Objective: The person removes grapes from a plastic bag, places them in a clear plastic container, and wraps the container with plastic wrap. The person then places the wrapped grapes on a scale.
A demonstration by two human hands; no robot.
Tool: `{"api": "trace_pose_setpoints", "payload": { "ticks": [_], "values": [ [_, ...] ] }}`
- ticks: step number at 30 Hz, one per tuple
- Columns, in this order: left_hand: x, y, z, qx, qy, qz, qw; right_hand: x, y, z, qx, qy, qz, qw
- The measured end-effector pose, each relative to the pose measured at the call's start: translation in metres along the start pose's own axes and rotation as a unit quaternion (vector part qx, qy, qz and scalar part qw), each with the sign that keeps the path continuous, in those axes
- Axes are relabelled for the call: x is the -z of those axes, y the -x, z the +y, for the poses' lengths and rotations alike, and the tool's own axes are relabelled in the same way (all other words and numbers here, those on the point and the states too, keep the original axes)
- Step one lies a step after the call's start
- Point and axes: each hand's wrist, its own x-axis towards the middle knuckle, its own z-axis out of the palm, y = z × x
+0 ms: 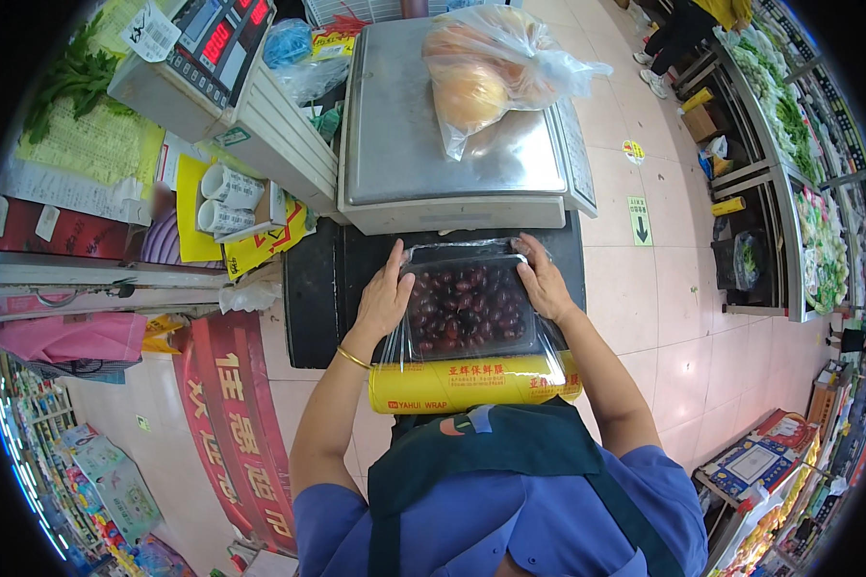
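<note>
A clear plastic tray of dark red, grape-like fruit lies on the black counter in front of me. Cling film stretches over it from a yellow film roll lying across the counter's near edge. My left hand holds the film at the tray's left side, thumb against the rim. On the opposite side, my right hand holds the film near the far right corner, its thumb on the rim. The film's far edge is bunched and runs between my fingertips.
Beyond the tray stands a weighing scale, bearing a plastic bag of round yellowish fruit. Its lit display unit rises at left. Label rolls sit in a small box nearby. Vegetable shelves and a person are at right.
</note>
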Motion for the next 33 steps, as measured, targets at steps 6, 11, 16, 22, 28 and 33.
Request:
{"api": "trace_pose_setpoints", "payload": {
  "ticks": [6, 11, 16, 22, 28, 33],
  "values": [
    [-0.001, 0.006, -0.001, -0.026, 0.022, 0.016, 0.999, 0.000, 0.004, 0.017, -0.018, -0.045, -0.002, 0.999],
    [-0.009, 0.012, -0.018, -0.024, 0.043, 0.032, 0.998, -0.009, 0.002, 0.022, 0.043, -0.100, 0.072, 0.991],
    [-0.009, 0.014, -0.019, 0.029, 0.023, 0.011, 0.999, 0.007, 0.000, 0.004, -0.023, -0.033, -0.014, 0.999],
    [0.000, 0.004, -0.007, -0.046, -0.020, 0.020, 0.999, 0.009, -0.007, 0.010, 0.026, 0.108, -0.040, 0.993],
    [-0.008, 0.005, -0.009, 0.021, -0.026, 0.020, 0.999, 0.004, 0.000, 0.005, 0.022, 0.138, -0.014, 0.990],
    [-0.016, 0.011, 0.000, 0.095, 0.024, 0.038, 0.994, 0.001, 0.015, -0.016, -0.097, 0.045, -0.032, 0.994]
  ]
}}
